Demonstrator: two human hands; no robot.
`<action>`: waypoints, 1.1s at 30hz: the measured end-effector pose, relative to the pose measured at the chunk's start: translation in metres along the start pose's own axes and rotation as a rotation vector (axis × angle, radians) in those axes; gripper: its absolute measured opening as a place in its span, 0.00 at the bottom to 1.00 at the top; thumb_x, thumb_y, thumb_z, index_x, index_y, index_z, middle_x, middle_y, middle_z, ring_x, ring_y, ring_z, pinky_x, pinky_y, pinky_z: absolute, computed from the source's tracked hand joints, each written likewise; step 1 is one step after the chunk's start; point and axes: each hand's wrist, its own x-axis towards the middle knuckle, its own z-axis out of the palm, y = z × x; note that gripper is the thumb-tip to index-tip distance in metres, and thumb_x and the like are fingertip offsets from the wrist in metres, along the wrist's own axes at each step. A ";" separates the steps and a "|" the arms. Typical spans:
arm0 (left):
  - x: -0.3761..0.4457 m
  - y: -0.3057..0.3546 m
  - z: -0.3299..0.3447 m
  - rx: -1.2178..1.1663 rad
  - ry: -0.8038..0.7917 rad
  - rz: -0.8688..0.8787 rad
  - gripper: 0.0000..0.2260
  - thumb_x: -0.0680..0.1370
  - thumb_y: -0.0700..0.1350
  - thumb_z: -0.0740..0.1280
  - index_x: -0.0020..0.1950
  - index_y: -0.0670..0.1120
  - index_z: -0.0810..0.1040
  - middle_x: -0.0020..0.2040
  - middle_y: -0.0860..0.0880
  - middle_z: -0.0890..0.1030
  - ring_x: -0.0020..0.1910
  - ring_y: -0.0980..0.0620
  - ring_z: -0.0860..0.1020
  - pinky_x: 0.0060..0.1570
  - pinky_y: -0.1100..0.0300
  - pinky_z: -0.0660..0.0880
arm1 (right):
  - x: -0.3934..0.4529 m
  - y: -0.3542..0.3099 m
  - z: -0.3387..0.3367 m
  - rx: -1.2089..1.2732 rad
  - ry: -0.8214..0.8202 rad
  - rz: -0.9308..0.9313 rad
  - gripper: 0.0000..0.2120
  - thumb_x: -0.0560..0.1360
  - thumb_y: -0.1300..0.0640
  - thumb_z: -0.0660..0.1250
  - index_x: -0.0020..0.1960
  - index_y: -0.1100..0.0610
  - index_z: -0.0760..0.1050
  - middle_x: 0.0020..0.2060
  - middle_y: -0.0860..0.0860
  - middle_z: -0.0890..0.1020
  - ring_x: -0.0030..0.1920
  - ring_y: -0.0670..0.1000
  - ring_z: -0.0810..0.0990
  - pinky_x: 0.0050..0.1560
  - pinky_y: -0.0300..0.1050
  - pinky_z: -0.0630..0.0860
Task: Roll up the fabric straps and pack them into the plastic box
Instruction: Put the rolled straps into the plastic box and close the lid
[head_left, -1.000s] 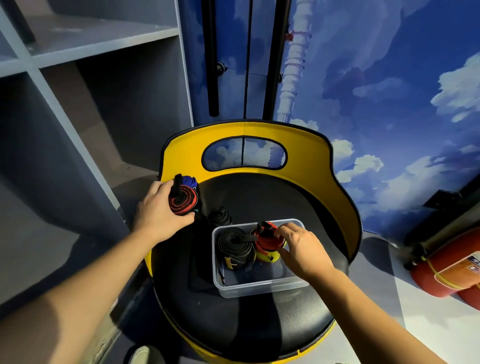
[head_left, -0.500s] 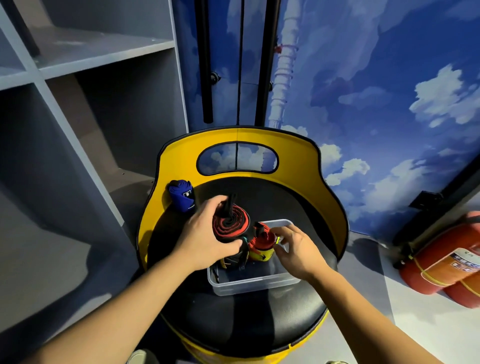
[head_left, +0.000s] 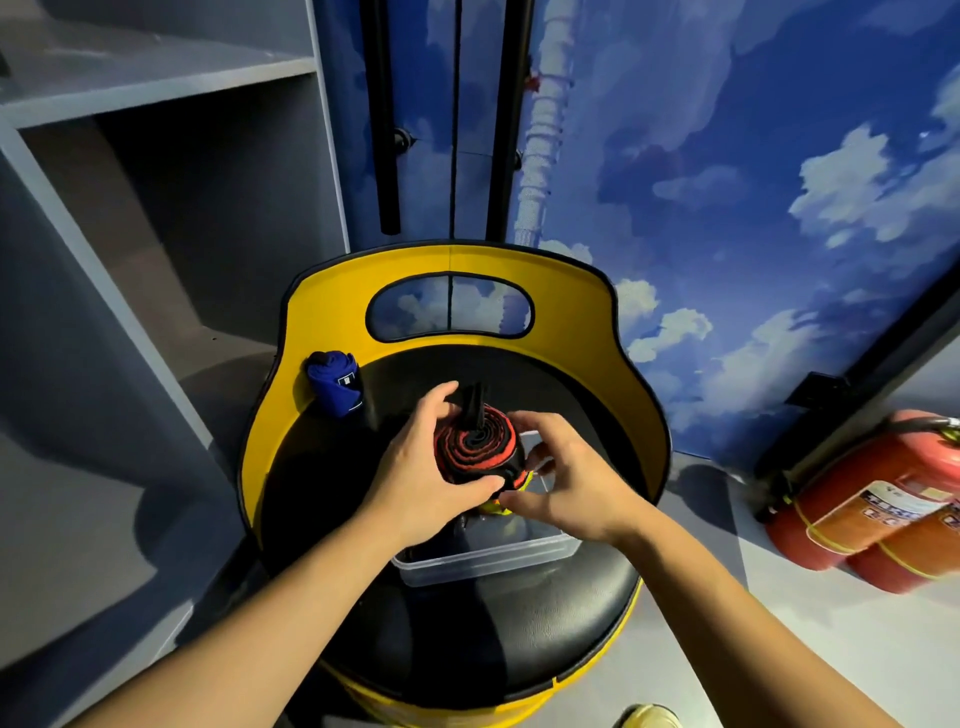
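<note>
A rolled red-and-black strap is held above the clear plastic box on the black seat. My left hand grips the roll from the left, thumb under it. My right hand curls round its right side, fingers touching it. A black strap end sticks up from the roll's middle. Under my hands a bit of yellow strap shows inside the box; the other rolls there are hidden. A rolled blue strap lies at the seat's back left, against the yellow backrest.
The box sits on a round black seat with a yellow backrest. Grey shelving stands to the left. Two red fire extinguishers lie on the floor at the right. A sky-painted wall is behind.
My left hand carried the red-and-black roll from the seat's back left to above the box. My right hand left the roll in the box and came up to the carried roll.
</note>
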 end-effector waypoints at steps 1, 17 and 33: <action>0.000 0.001 0.003 -0.011 -0.021 0.002 0.47 0.63 0.52 0.82 0.75 0.62 0.60 0.62 0.66 0.73 0.62 0.68 0.72 0.63 0.68 0.68 | 0.000 0.002 -0.002 -0.048 0.004 -0.021 0.39 0.65 0.50 0.81 0.72 0.47 0.67 0.61 0.42 0.72 0.49 0.42 0.77 0.50 0.32 0.74; 0.014 -0.029 0.018 0.409 -0.216 0.290 0.16 0.79 0.46 0.68 0.67 0.53 0.78 0.70 0.56 0.74 0.69 0.55 0.70 0.71 0.53 0.67 | -0.018 0.037 -0.043 0.020 0.184 0.168 0.34 0.60 0.50 0.83 0.61 0.46 0.71 0.54 0.44 0.81 0.53 0.39 0.80 0.57 0.41 0.76; 0.012 -0.052 0.030 0.746 -0.414 0.383 0.14 0.82 0.51 0.62 0.66 0.60 0.76 0.82 0.52 0.56 0.79 0.46 0.58 0.79 0.50 0.50 | -0.016 0.050 -0.032 -0.230 0.074 0.149 0.32 0.56 0.37 0.71 0.60 0.41 0.74 0.47 0.41 0.75 0.50 0.44 0.77 0.55 0.51 0.75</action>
